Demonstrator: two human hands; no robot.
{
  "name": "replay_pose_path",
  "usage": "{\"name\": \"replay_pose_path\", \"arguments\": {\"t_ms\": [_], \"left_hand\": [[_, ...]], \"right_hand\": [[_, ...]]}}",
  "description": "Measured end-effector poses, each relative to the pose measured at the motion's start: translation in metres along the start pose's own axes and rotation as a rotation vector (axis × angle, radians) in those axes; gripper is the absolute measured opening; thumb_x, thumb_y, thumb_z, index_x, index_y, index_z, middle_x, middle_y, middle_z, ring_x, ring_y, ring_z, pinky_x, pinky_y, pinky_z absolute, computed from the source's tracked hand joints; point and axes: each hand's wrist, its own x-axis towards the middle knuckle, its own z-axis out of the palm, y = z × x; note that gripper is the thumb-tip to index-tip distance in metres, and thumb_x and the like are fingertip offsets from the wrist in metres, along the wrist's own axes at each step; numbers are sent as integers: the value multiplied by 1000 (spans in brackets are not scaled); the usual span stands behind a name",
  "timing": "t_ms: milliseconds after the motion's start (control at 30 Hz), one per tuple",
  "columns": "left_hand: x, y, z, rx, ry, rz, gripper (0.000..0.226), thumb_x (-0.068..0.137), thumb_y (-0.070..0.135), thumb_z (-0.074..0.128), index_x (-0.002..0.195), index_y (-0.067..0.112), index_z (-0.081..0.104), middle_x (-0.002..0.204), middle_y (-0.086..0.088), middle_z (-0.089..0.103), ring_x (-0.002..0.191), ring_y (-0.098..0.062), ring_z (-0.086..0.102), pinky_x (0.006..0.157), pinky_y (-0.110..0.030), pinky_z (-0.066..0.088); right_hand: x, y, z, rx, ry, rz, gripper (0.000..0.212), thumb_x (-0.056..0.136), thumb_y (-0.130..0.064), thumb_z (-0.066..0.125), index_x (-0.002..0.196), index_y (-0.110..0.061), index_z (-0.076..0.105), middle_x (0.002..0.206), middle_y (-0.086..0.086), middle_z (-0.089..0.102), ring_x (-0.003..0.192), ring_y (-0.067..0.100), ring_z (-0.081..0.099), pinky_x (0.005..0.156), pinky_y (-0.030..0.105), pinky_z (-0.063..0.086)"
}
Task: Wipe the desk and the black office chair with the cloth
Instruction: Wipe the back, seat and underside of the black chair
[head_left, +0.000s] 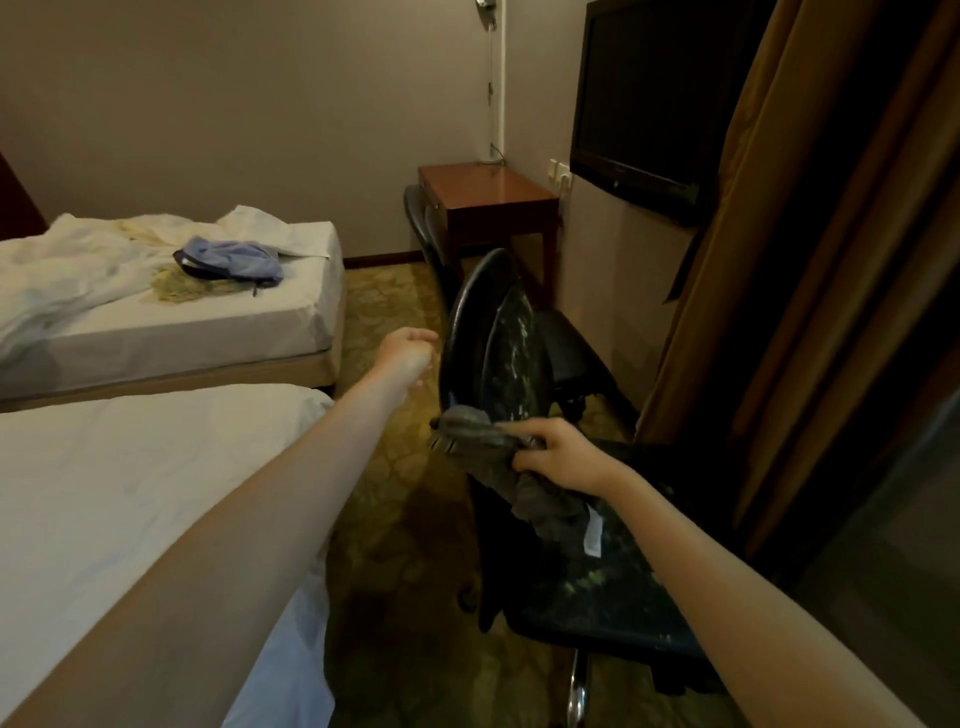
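Note:
A black office chair (511, 348) stands in the middle of the room, its worn, flaking backrest facing me and its seat (613, 582) low at the right. My right hand (563, 457) grips a bunched grey cloth (483, 434) with a white label and holds it against the lower edge of the backrest. My left hand (408, 351) is stretched out at the backrest's left edge, fingers curled; whether it grips the rim is unclear. The brown wooden desk (485, 195) stands against the far wall.
Two beds with white sheets fill the left side; the far bed (208, 322) carries a blue bag (231, 260). A second dark chair (431, 234) stands at the desk. A black TV (649, 98) hangs at the right, beside brown curtains (810, 260). Patterned carpet runs between.

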Motion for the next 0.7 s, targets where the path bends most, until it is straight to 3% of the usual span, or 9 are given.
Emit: {"name": "replay_pose_path", "arguments": {"t_ms": [67, 133, 267, 367, 467, 600, 700], "left_hand": [[0, 2, 7, 40, -9, 7, 23, 91, 5, 42, 92, 25, 53, 97, -2, 56, 91, -18, 53, 66, -28, 44], [0, 1, 15, 73, -1, 8, 20, 89, 2, 49, 94, 21, 54, 108, -10, 59, 90, -20, 55, 71, -31, 47], [-2, -9, 23, 158, 67, 25, 22, 84, -4, 59, 93, 16, 55, 111, -7, 61, 108, -26, 57, 92, -35, 47], [-7, -18, 23, 99, 103, 25, 23, 82, -6, 64, 81, 17, 58, 108, -10, 64, 108, -26, 58, 96, -37, 47], [-9, -22, 25, 183, 177, 85, 23, 83, -5, 61, 79, 18, 61, 102, -9, 65, 105, -24, 60, 88, -31, 47], [-13, -21, 31, 300, 234, 164, 25, 87, -4, 53, 83, 18, 65, 110, -7, 66, 108, -21, 58, 83, -25, 43], [-18, -21, 38, 396, 291, 187, 35, 90, -5, 44, 80, 19, 67, 114, -5, 65, 109, -22, 57, 79, -23, 40]], "right_hand": [[6, 0, -19, 200, 101, 27, 44, 91, 1, 53, 126, -25, 53, 106, -8, 64, 99, 6, 61, 83, 18, 51], [16, -2, -38, 269, 246, 100, 41, 93, -7, 53, 131, -23, 53, 108, -3, 65, 105, 17, 61, 89, 29, 51], [47, -19, -46, 124, 488, 230, 45, 96, -24, 50, 140, -24, 44, 125, 1, 59, 110, 22, 56, 89, 34, 47], [73, -23, -30, -96, 330, 314, 45, 96, -26, 49, 141, -22, 42, 128, 4, 56, 110, 26, 56, 79, 30, 45], [83, -7, -9, -177, 200, 282, 47, 95, -25, 52, 141, -20, 43, 129, 7, 57, 111, 27, 57, 75, 29, 42], [67, 19, 0, -205, 160, 140, 44, 93, -22, 55, 136, -19, 49, 132, 8, 55, 117, 27, 53, 80, 27, 40], [41, 33, 6, -425, 26, 46, 49, 94, -24, 54, 141, -22, 42, 145, 5, 39, 131, 25, 41, 99, 32, 39]]}}
